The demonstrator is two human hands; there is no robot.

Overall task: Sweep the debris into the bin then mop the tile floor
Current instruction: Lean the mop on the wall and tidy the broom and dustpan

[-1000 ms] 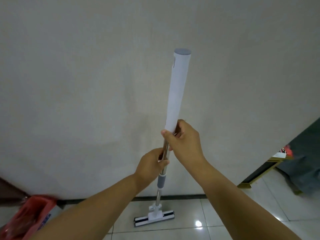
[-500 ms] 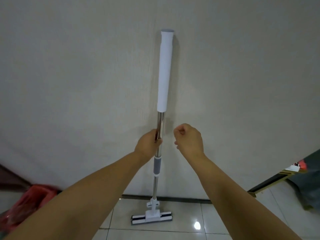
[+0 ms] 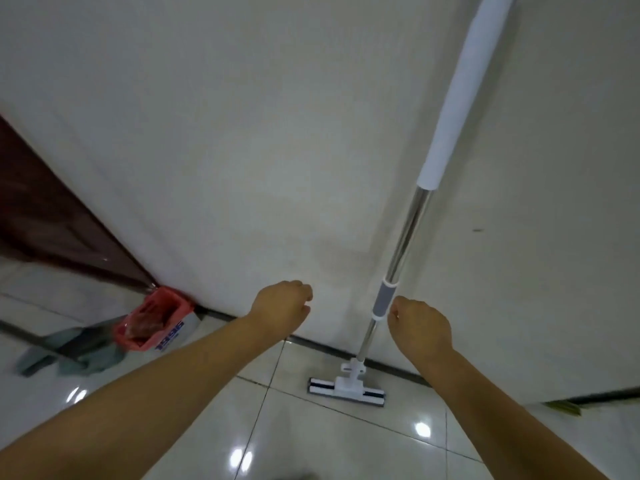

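The mop (image 3: 408, 233) leans against the pale wall, with a white grip on top, a steel shaft and a grey collar. Its white head (image 3: 347, 390) rests on the glossy tile floor (image 3: 311, 441) by the dark skirting. My left hand (image 3: 282, 306) hovers left of the shaft, fingers curled, holding nothing. Just right of the grey collar is my right hand (image 3: 419, 323), also curled and apart from the shaft. A white bin with a red liner (image 3: 152, 320) stands at the wall's foot on the left.
A dark brown door (image 3: 45, 216) fills the left edge. A grey-green dustpan or cloth (image 3: 76, 358) lies on the tiles beside the bin. Something green-yellow (image 3: 562, 407) lies at the skirting on the right.
Both hands have let go of the mop, which now leans on the wall alone. The hands dropped lower, and my view swung left and down, bringing the bin and door into sight.
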